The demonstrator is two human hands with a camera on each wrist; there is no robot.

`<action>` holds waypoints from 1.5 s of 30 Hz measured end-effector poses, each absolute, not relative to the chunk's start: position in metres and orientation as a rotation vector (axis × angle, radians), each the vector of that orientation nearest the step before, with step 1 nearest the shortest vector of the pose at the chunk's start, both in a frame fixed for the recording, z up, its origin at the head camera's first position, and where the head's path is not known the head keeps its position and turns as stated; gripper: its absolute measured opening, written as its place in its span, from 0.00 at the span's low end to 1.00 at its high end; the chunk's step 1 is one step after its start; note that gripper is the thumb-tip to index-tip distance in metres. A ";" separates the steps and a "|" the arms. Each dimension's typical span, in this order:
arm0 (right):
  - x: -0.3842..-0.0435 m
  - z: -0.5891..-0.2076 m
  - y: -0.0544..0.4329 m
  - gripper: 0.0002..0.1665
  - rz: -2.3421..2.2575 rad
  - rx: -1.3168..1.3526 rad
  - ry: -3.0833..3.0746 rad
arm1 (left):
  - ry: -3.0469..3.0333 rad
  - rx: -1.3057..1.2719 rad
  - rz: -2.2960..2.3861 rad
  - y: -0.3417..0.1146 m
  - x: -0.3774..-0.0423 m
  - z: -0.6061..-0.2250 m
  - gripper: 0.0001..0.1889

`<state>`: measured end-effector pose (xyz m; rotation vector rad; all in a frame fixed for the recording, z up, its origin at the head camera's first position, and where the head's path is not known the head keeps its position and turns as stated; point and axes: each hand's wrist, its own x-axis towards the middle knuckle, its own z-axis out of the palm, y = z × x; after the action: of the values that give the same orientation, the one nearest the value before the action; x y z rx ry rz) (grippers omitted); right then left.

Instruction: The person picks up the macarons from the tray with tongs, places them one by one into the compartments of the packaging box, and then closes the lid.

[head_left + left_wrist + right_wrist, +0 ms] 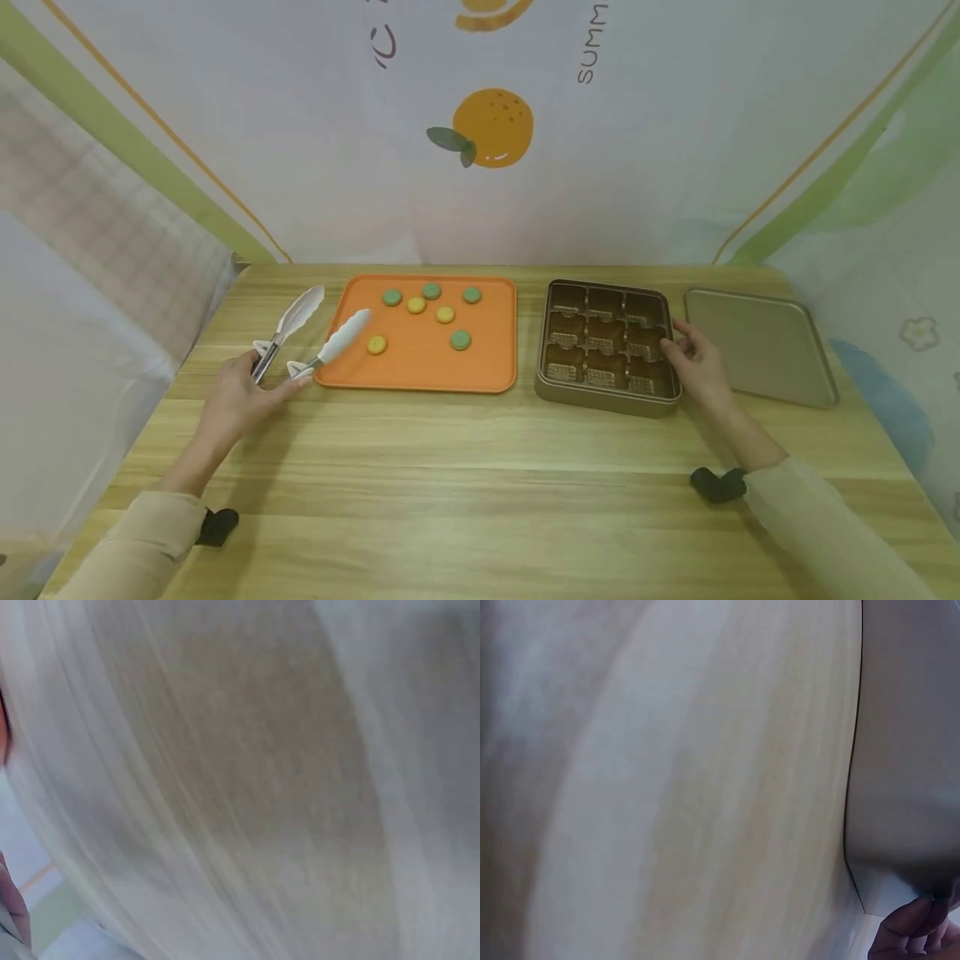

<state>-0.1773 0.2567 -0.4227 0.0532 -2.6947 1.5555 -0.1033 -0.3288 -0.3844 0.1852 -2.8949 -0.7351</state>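
Observation:
My left hand [238, 393] holds a pair of tongs [343, 335] with white scalloped tips and metal arms, thumb on one arm and fingers at the other. The tongs are spread wide, one tip over the left edge of an orange tray [420, 367]. On the tray lie several small green macarons [461, 339] and three yellow macarons [416, 305]. My right hand [697, 360] grips the right rim of a gold-brown tin [607, 402], thumb over the edge. Inside the tin is a brown plastic insert [602, 333] with several square compartments. The tin's side wall [907, 750] shows in the right wrist view.
A flat gold-brown lid [765, 346] lies on the wooden table [450, 483] right of the tin, behind my right hand. A white curtain [337, 167] with an orange print hangs along the table's back edge. Dark straps [217, 527] sit at both wrists.

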 end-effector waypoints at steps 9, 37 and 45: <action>-0.177 -0.424 0.258 0.33 1.553 0.078 -2.698 | -2.983 0.074 -0.598 -0.311 -0.095 -0.378 0.39; -0.178 -0.424 0.257 0.34 1.545 0.019 -2.696 | -3.062 0.110 -0.404 -0.307 -0.089 -0.377 0.40; -0.178 -0.424 0.257 0.34 1.559 0.039 -2.690 | -3.052 0.089 -0.377 -0.306 -0.091 -0.377 0.37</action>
<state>-0.1777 0.2571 -0.4242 0.0387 -2.6895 1.5591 -0.0907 -0.3058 -0.3766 0.0889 -3.0519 -0.3767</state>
